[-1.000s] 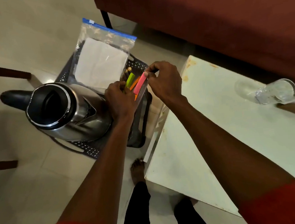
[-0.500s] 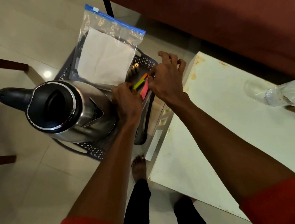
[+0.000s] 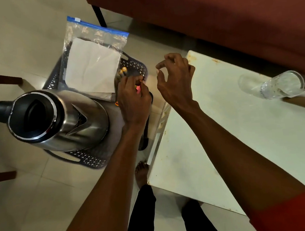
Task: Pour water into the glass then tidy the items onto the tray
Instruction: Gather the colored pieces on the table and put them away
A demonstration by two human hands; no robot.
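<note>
On perforated tray (image 3: 89, 161) — left hand (image 3: 133, 98) pinching sticky tabs (image 3: 138, 87); right hand (image 3: 175, 78) spread, empty.

One head-worn wide-angle view looked steeply down from above; it faced forward over both forearms. It sat close above the tray (image 3: 137, 67) and the worktop (image 3: 240, 126).

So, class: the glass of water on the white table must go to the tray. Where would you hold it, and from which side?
Grip the glass around its lower wall, below the water line, and keep it upright. Come in with the right hand, which is free and is the hand over the table. The rim is open and the walls are smooth, so wrap your fingers around it rather than pinch the top.
</note>
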